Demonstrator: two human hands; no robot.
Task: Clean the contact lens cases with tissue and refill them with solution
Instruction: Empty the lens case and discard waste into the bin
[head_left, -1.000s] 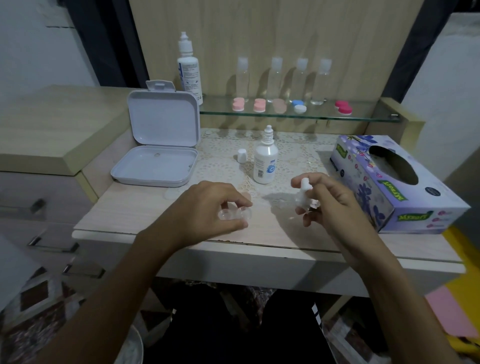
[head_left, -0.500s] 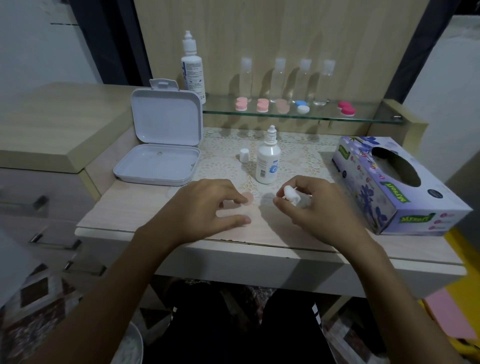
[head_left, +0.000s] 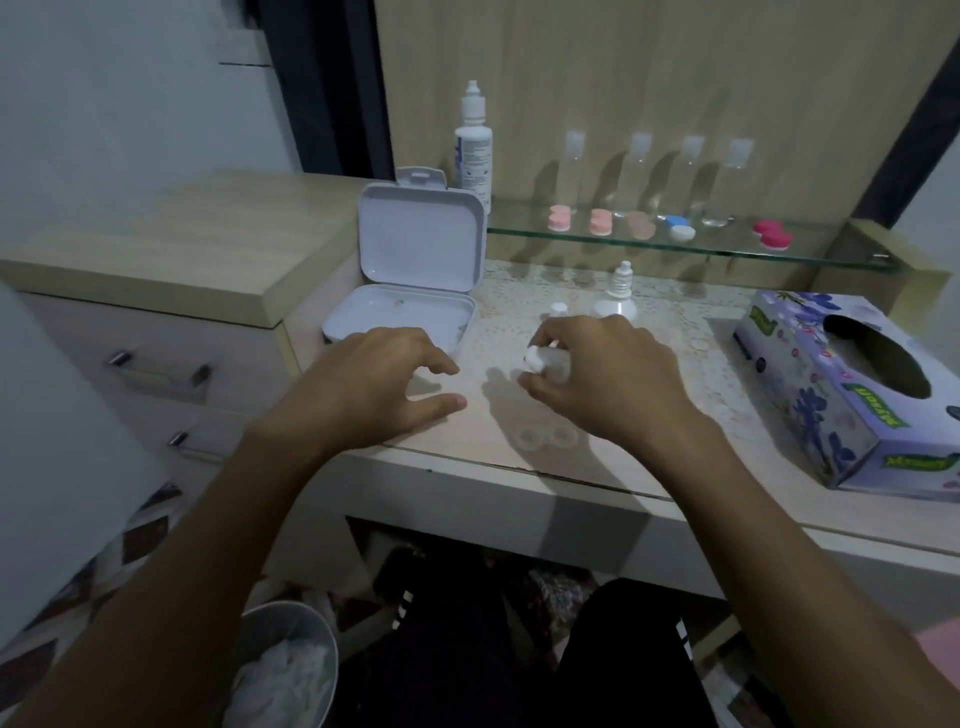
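So the clear lens case (head_left: 543, 439) is sitting open on the table (head_left: 613, 467) right near the front edge, just below the right hand (head_left: 608, 379). Makes sense, both wells face up and are easy to reach. The right hand is pinched around a small wad of tissue (head_left: 540, 359), held just above the case, which I'd guess is for wiping the wells. The left hand (head_left: 374, 384) has nothing in it, fingers spread loose and resting on the table beside the case, probably just bracing. The small solution bottle (head_left: 618, 296) stands uncapped behind the right hand with its cap (head_left: 557, 310) next to it, so it's ready for refilling. The tissue box (head_left: 852, 384) is off to the right, and more cases wait on the glass shelf (head_left: 675, 247).
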